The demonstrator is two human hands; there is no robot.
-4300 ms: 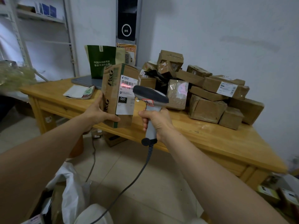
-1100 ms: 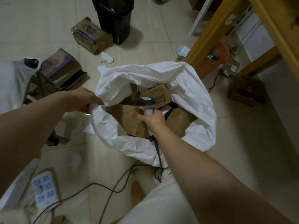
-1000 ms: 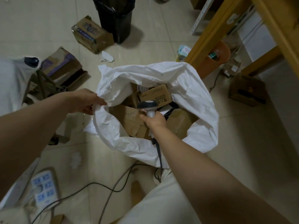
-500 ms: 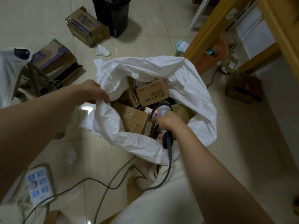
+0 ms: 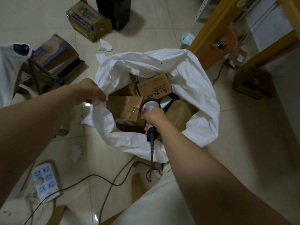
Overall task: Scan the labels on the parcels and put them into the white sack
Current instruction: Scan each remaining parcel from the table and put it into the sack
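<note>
Left hand (image 5: 90, 91) pinches the white sack (image 5: 194, 88) rim, right hand (image 5: 154, 117) grips the scanner (image 5: 150, 106) above the parcels (image 5: 128, 109); let go and the mouth probably flops shut; cord could snag too

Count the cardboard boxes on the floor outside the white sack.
3: a printed box beside the black bin, an opened box at far left, a brown box at right near the table. Others may hide under it.

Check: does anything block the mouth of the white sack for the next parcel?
Mostly clear. The left hand pinches the rim of the white sack, holding it open; only the right hand gripping the scanner hangs over the opening, above the parcels inside.
</note>
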